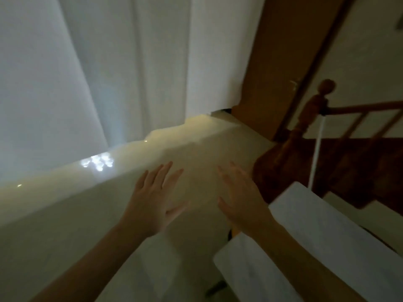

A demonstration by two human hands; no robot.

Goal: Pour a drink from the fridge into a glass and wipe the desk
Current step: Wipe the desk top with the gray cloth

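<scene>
My left hand (pixel 152 199) and my right hand (pixel 242 197) are stretched out in front of me, palms down with fingers spread, holding nothing. Both hover over a glossy cream floor (pixel 87 214). A white marbled tabletop (pixel 316 247) shows its corner at the lower right, just beside my right forearm. No fridge, drink, glass or cloth is in view. The picture is dim, tilted and motion-blurred.
White curtains (pixel 98 73) hang across the left and centre. A brown wooden door (pixel 283 62) stands at the upper right. A wooden staircase with a newel post (pixel 314 110) and dark steps (pixel 349 166) fills the right side.
</scene>
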